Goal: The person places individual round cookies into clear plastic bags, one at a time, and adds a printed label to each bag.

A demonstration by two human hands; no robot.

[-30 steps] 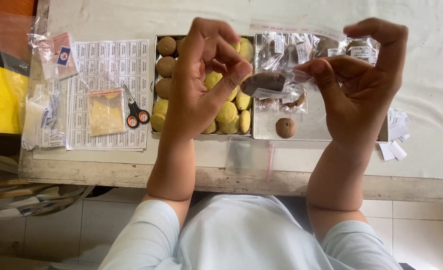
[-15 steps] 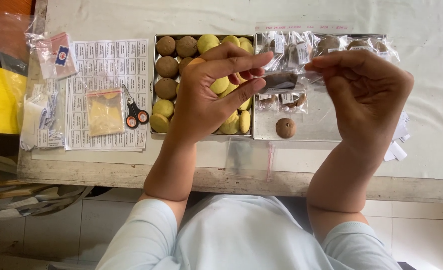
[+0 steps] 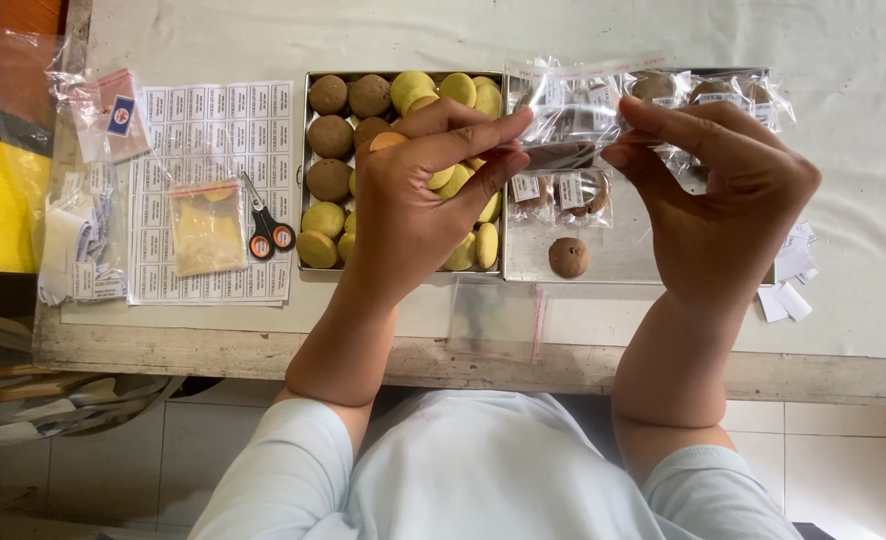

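Observation:
My left hand [image 3: 413,195] and my right hand [image 3: 728,190] hold between them a small clear plastic bag [image 3: 568,130] with a dark brown cookie inside. Fingertips of both hands pinch the bag's sides above the trays. Below my left hand lies a metal tray [image 3: 307,170] filled with brown and yellow-green round cookies. Beneath the bag, a second metal tray [image 3: 613,262] holds one loose brown cookie [image 3: 569,257] and several bagged cookies [image 3: 563,192].
A sheet of small labels [image 3: 208,130] lies left of the trays, with red-handled scissors [image 3: 266,225] and a yellow packet [image 3: 207,226] on it. Empty clear bags [image 3: 495,318] rest at the table's front edge. Paper scraps [image 3: 788,285] lie at the right.
My hands have lowered and drawn together, fingers folding over the bag. The bag with the cookie now stretches flatter between both sets of fingertips.

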